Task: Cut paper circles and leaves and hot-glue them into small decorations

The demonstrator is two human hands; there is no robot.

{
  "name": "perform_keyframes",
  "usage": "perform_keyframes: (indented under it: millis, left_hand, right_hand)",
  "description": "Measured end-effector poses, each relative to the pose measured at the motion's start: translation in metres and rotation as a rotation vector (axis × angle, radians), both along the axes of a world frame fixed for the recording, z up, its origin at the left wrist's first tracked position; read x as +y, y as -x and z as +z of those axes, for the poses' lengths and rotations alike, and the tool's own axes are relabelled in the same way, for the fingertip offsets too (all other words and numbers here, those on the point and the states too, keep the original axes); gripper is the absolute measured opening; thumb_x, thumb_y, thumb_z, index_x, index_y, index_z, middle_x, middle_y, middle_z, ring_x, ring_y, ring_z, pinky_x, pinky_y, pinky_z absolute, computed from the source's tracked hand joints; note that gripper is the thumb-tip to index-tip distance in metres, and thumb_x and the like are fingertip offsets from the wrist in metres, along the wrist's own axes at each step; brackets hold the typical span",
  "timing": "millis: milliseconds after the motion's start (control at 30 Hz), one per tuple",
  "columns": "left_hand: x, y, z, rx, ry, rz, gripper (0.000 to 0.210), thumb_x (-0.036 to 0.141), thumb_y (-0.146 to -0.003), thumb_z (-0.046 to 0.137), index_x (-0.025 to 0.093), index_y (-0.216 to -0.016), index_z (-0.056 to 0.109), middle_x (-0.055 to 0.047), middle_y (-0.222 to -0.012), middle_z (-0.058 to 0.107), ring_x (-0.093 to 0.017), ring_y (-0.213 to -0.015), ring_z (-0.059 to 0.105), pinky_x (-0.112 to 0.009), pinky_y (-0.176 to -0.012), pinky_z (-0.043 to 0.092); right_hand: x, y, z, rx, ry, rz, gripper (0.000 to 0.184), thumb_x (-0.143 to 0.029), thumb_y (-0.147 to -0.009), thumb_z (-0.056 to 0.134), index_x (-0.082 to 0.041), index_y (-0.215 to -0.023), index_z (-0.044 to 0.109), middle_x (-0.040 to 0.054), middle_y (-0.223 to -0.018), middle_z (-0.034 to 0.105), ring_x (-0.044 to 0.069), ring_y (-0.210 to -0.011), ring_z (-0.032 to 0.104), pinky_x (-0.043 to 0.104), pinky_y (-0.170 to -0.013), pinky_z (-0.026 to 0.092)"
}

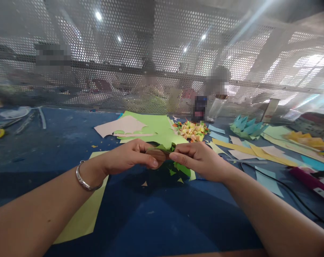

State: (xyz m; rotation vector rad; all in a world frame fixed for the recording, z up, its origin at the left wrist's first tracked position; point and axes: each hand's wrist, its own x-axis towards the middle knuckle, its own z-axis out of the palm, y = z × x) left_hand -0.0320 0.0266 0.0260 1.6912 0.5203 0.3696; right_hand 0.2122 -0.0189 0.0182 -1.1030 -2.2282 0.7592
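Note:
My left hand (137, 155), with a silver bangle on the wrist, pinches a small rounded brownish-pink paper piece (156, 153) between thumb and fingers. Closed in a pinch at the right edge of that piece is my right hand (196, 159). Dark green paper edges show between and behind the fingertips; how they join the rounded piece is hidden. Cut green paper (182, 168) lies below the right fingers. Just beyond both hands are light green sheets (158, 125) and a pink sheet (126, 125) with curved cut-outs.
A pile of small multicoloured paper pieces (192, 130) lies beyond my right hand. Folded blue paper (247, 125), yellow strips (239, 147) and a purple tool (312, 182) with a black cable are at right. A yellow-green sheet (89, 210) lies under my left forearm. Perforated metal panels (110, 71) stand behind.

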Motion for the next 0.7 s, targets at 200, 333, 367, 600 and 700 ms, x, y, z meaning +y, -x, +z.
perform_keyframes:
  millis: [200, 333, 367, 600, 700]
  left_hand:
    - [0.0001, -0.001, -0.0007, -0.02, 0.021, -0.038, 0.019, 0.018, -0.083, 0.067, 0.015, -0.066, 0.06, 0.003, -0.069, 0.044, -0.012, -0.067, 0.034, -0.027, -0.065, 0.029]
    - [0.0011, -0.0003, -0.0034, -0.022, 0.043, -0.041, 0.014, 0.017, -0.083, 0.068, 0.015, -0.069, 0.064, 0.003, -0.069, 0.045, -0.012, -0.067, 0.034, -0.027, -0.065, 0.029]
    - [0.0014, 0.0, -0.0041, -0.025, 0.045, -0.044, 0.014, 0.017, -0.083, 0.068, 0.015, -0.069, 0.064, 0.003, -0.069, 0.045, -0.012, -0.067, 0.034, -0.027, -0.065, 0.03]
    - [0.002, -0.0008, -0.0057, -0.052, 0.036, -0.073, 0.014, 0.014, -0.083, 0.065, 0.015, -0.069, 0.062, 0.003, -0.069, 0.043, -0.012, -0.067, 0.033, -0.027, -0.065, 0.029]
    - [0.0021, -0.0014, -0.0053, -0.07, 0.033, -0.082, 0.016, 0.012, -0.082, 0.065, 0.015, -0.067, 0.06, 0.003, -0.068, 0.042, -0.012, -0.066, 0.032, -0.027, -0.064, 0.028]
  right_hand:
    - [-0.0003, 0.0007, -0.0003, -0.01, -0.009, 0.003, 0.048, -0.056, -0.099, 0.048, -0.02, -0.068, 0.045, -0.0057, -0.063, 0.032, 0.01, -0.057, 0.03, 0.026, -0.052, 0.024]
    - [-0.0018, 0.0023, 0.0012, -0.026, -0.006, 0.004, 0.047, -0.056, -0.099, 0.048, -0.019, -0.07, 0.05, -0.0049, -0.064, 0.035, 0.011, -0.058, 0.031, 0.027, -0.053, 0.025]
    - [-0.0023, 0.0028, 0.0016, -0.029, -0.006, 0.0, 0.047, -0.056, -0.099, 0.048, -0.019, -0.07, 0.051, -0.0048, -0.065, 0.036, 0.011, -0.058, 0.031, 0.027, -0.053, 0.025]
    - [-0.0041, 0.0047, 0.0021, -0.027, -0.005, -0.007, 0.047, -0.056, -0.099, 0.049, -0.018, -0.073, 0.055, -0.0041, -0.065, 0.039, 0.011, -0.058, 0.032, 0.026, -0.052, 0.025]
    - [-0.0039, 0.0047, 0.0016, -0.023, -0.021, -0.01, 0.046, -0.054, -0.099, 0.05, -0.018, -0.071, 0.054, -0.0043, -0.064, 0.038, 0.01, -0.058, 0.032, 0.026, -0.052, 0.025]
